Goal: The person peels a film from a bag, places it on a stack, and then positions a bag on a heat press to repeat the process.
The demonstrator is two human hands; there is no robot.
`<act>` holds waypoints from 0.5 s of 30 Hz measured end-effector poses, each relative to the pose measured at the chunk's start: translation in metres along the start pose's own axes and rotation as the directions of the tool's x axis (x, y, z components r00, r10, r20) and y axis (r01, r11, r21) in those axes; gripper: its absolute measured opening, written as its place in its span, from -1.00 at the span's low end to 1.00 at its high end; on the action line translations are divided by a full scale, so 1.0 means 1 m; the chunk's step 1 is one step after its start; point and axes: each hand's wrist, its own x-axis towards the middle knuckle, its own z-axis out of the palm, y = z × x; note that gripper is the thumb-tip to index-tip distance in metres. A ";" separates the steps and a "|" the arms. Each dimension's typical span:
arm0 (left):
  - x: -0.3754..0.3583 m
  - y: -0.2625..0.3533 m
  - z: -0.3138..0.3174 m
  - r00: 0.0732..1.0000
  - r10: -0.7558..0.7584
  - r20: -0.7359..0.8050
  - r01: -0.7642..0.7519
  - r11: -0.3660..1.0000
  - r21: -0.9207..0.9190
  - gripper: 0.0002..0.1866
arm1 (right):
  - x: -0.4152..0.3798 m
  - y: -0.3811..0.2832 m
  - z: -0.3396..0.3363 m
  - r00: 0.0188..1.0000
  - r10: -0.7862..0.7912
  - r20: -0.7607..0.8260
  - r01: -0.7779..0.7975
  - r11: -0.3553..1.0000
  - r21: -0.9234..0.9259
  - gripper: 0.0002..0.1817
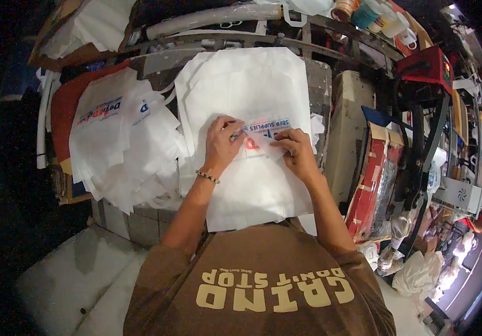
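Note:
A stack of white bags or sheets point(241, 84) lies in front of me. Over its middle is a translucent film point(259, 147) with blue and red print reading "SBFP SUPPLIES". My left hand point(225, 141), with a beaded bracelet at the wrist, pinches the film's left edge. My right hand point(297, 148) has its fingers closed on the film's right side. The film's upper part looks lifted or folded between the hands. To the left is a loose pile of printed white sheets point(118, 140).
A red machine point(428, 67) with a black frame stands at the upper right. Below it is a red box point(370, 182) wrapped in plastic. A long plastic-wrapped roll point(213, 19) lies along the back. Cups point(367, 14) sit at the top right.

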 end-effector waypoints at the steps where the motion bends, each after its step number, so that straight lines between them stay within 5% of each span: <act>1: 0.001 -0.002 -0.003 0.998 0.056 0.035 -0.057 0.998 0.012 -0.82 | 0.000 0.001 0.001 1.000 0.002 0.000 -0.002 1.000 0.011 -0.50; 13: -0.024 -0.016 -0.002 0.988 0.149 0.045 -0.148 0.989 -0.026 -0.83 | -0.002 0.005 -0.001 1.000 0.009 -0.009 -0.009 0.998 0.065 -0.46; 15: -0.026 -0.014 -0.003 0.998 0.060 0.014 -0.060 0.998 -0.026 -0.78 | -0.003 0.004 -0.002 1.000 0.018 0.002 -0.018 0.998 0.062 -0.46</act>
